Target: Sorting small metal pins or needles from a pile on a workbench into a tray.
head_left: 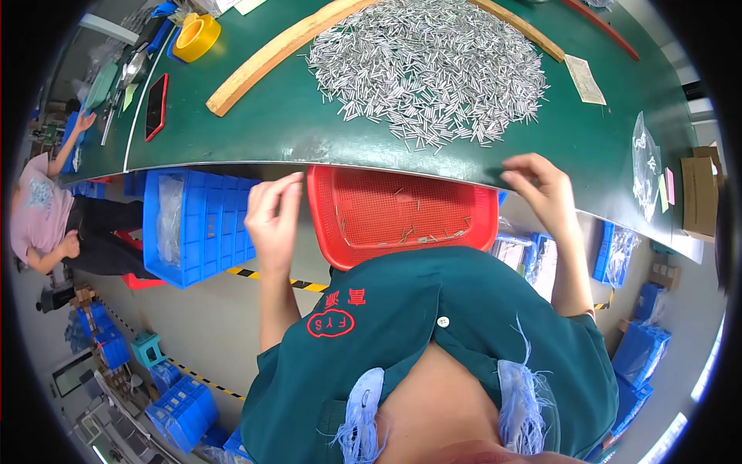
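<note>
1. Head view, centre of the frame: a red mesh basket (402, 213) sits under the near edge of a green worktop (255, 124), a few metal pins lying loose in its bottom. The left hand (274, 216) hangs beside the basket's left rim, fingers curled loosely, grip empty as far as the view shows.
2. Centre right: the right hand (541, 185) rests at the worktop edge above the basket's right corner, fingertips pinched together; whether they hold a pin cannot be told.
3. Upper centre: a large heap of metal pins (429, 66) lies spread on the worktop, bounded by a curved wooden strip (270, 58).
4. Judged risk: neither hand clearly clasps the basket, so it could tip or slide and spill its pins to the floor.
5. Judged risk: stray pins near the worktop edge could roll off either side of the basket and miss it.
</note>
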A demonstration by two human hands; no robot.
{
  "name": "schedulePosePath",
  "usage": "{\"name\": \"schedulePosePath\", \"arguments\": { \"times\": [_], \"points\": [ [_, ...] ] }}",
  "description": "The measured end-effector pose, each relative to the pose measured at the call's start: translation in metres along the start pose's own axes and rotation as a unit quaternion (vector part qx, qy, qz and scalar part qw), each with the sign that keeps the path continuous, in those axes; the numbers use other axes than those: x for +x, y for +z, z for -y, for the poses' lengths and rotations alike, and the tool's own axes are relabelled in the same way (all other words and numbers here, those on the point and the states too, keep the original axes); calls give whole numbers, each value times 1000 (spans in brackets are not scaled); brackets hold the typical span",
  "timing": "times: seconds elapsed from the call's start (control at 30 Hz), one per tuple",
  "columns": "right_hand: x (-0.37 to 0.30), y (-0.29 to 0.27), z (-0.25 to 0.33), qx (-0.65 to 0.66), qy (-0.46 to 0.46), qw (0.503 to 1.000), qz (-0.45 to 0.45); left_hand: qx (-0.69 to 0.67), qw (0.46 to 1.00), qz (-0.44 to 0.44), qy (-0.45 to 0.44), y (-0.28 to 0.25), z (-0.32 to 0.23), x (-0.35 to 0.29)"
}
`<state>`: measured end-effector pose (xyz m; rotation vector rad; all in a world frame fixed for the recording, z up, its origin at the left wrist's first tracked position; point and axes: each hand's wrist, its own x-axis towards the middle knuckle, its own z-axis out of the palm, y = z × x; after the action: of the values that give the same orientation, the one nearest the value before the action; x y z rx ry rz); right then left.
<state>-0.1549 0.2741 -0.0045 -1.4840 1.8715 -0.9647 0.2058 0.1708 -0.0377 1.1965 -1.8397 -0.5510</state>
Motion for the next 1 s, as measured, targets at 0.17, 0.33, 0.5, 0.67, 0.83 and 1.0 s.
{"name": "schedulePosePath", "arguments": {
  "times": [0.17,0.33,0.5,0.67,0.83,1.0],
  "points": [
    [30,48,17,-140,-144,980,-8,87,974,97,186,63,-36,26],
    [47,79,19,-147,-177,972,-37,126,967,154,161,102,-46,45],
    [55,87,25,-140,-189,969,-75,79,968,147,188,104,-35,53],
    [41,68,12,-142,-253,951,-104,76,981,51,168,74,-4,28],
    [46,70,15,-172,-257,947,-86,91,976,104,171,71,-18,36],
    [57,83,26,-196,-215,954,-77,69,973,114,190,103,-32,55]
  ]
}}
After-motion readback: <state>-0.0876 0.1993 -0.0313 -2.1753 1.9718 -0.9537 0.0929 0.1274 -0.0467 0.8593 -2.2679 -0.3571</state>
